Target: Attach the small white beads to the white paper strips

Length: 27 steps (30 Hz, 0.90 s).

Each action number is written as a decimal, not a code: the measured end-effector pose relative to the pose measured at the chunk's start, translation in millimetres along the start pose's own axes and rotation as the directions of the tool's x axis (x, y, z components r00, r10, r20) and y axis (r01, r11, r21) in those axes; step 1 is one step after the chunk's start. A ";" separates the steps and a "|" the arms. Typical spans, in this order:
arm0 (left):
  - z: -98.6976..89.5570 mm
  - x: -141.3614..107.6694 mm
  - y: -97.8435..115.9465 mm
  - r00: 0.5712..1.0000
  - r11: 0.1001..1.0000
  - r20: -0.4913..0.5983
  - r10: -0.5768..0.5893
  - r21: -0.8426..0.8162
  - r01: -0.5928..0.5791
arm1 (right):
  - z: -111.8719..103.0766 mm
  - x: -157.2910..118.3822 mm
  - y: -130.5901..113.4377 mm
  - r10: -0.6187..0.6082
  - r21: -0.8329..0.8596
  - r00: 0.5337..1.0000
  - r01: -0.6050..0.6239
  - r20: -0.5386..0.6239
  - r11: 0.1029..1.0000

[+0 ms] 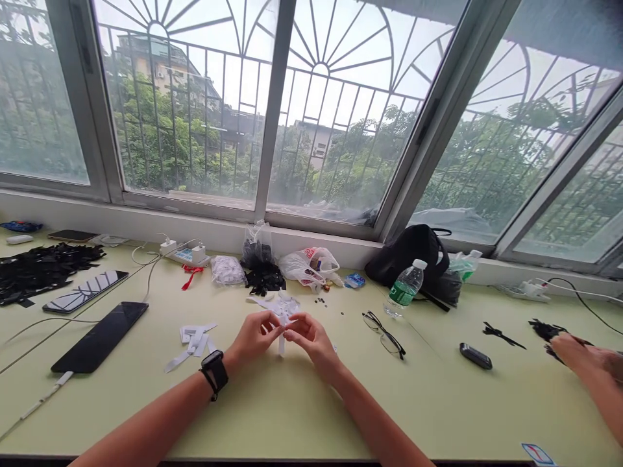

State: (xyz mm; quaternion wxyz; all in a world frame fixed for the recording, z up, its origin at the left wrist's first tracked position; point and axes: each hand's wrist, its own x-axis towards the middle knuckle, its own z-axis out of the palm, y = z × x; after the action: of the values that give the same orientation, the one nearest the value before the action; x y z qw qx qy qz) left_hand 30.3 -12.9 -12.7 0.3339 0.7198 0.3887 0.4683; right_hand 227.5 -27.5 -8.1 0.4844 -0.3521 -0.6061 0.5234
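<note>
My left hand (254,335) and my right hand (309,338) meet at the middle of the pale green desk (311,415), their fingertips pinching a white fabric strip (281,342) from either side. More white material (281,305) lies just beyond the fingers, partly hidden by them. Several white strips (192,342) lie to the left of my left hand, not touching it. A black smartwatch (215,371) circles my left wrist.
Another person's hand (581,357) works among black pieces (548,331) at the right. Glasses (383,334), a water bottle (405,288), phones (100,337), a power strip (187,255), plastic bags (309,267), and a black pile (41,272) stand around. Barred windows run behind.
</note>
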 end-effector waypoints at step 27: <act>1.3 -4.0 9.5 0.996 0.998 0.073 0.043 -0.055 -0.039 | -4.8 1.1 -4.6 -0.084 -0.178 0.996 0.078 -0.028 0.981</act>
State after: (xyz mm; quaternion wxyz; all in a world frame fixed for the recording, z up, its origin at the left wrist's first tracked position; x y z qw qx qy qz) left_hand 32.8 -21.1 -6.8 0.3573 0.7354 0.3485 0.4583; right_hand 232.2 -26.0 -3.5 0.4828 -0.3778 -0.6554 0.4410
